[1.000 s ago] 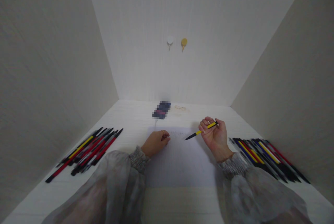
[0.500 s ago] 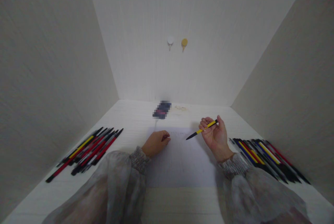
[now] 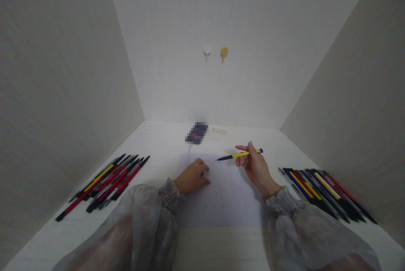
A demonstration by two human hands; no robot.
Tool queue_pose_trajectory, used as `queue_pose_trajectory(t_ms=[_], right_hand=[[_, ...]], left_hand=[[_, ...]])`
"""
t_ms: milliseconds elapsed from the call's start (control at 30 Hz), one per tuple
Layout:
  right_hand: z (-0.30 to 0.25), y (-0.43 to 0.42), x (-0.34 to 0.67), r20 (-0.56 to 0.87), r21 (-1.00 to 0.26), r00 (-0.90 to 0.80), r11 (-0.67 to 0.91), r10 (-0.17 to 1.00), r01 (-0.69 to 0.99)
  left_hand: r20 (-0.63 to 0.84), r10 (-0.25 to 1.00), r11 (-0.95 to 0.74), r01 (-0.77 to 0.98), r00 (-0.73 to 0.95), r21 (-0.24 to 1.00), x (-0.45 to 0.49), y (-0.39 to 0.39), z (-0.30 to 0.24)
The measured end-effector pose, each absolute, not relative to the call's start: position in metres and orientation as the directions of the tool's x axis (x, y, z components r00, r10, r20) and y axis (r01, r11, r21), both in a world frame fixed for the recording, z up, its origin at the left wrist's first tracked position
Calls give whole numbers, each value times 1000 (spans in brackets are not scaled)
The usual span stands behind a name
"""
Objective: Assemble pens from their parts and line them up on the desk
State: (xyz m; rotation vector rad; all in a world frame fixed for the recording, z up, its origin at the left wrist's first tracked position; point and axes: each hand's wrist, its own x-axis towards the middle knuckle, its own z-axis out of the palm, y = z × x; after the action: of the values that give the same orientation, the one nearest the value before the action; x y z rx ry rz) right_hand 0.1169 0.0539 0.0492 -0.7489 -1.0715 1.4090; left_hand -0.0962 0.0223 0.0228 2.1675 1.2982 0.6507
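My right hand (image 3: pixel 255 167) holds a yellow and black pen (image 3: pixel 239 155) between thumb and fingers. The pen lies almost level, its dark tip pointing left over the top of a white sheet of paper (image 3: pixel 221 195). My left hand (image 3: pixel 193 176) rests on the sheet's left side with its fingers curled loosely and nothing visible in them. Both arms wear sheer grey sleeves.
A row of red, black and yellow pens (image 3: pixel 106 182) lies on the left of the white desk (image 3: pixel 158 144). Another row of blue, yellow, red and black pens (image 3: pixel 322 191) lies on the right. A blurred dark object (image 3: pixel 196 132) sits at the back. Two wall hooks (image 3: pixel 215 52) hang above.
My right hand has turned from palm-up to a sideways grip and moved slightly left. The pen has swung from slanting down to nearly level. My left hand has shifted a little toward the sheet.
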Motion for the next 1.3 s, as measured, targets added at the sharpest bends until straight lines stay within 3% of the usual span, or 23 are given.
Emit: queue_pose_trajectory(t_ms=[133,333,500,633,733,933,1300], right_hand=[[42,46,106,170,-971,-218,125,961,-206],[30,44,96,78,-997,-384,75,920,-22],[20,47,94,133,-961,-344,206,930,184],[18,47,92,81,-939,-362,193,929,283],[18,47,91,20,-931,-348,144,937,335],[20,44,91,91,-891,-341,230,935,391],[23,43,94,83,-856,-331,237,940,460]], left_hand=[[103,921,-343,657,376,671,-95,21,24],[76,922,-334,685,379,648,-95,23,25],[67,923,-331,692,379,641,-95,23,26],[63,928,-320,697,368,642,-94,23,26],[56,928,-315,694,369,647,-95,22,26],[61,926,-322,692,373,646,-95,22,27],[56,927,-317,696,371,645,-95,22,26]])
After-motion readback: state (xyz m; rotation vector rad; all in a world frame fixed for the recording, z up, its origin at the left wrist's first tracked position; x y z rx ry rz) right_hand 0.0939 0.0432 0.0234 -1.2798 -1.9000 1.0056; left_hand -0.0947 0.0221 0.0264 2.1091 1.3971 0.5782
